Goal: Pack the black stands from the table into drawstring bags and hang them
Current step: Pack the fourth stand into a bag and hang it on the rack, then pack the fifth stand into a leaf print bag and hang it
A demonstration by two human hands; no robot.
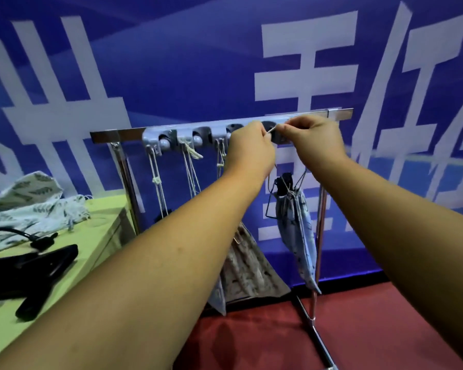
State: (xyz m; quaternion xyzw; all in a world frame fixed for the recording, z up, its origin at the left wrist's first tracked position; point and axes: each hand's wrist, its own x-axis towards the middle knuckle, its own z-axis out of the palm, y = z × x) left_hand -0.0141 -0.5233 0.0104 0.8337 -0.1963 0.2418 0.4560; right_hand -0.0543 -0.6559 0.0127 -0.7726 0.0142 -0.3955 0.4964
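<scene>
A pale blue drawstring bag (297, 231) hangs below my hands, with a black stand (285, 184) poking out of its top. My left hand (247, 148) and my right hand (314, 138) each pinch the bag's cord (271, 130), held up at the grey hook rail (195, 136) of a metal rack. Three more cords hang from hooks to the left; the bags beneath them are mostly hidden behind my left arm. Black stands (30, 273) lie on the green table (102, 220) at the left, beside a heap of leaf-printed bags (30, 206).
The rack's chrome legs (318, 252) stand on a red floor (273, 340) in front of a blue banner wall with large white characters. A patterned bag (247, 265) hangs low behind my left forearm. The table corner sits close to the rack's left post.
</scene>
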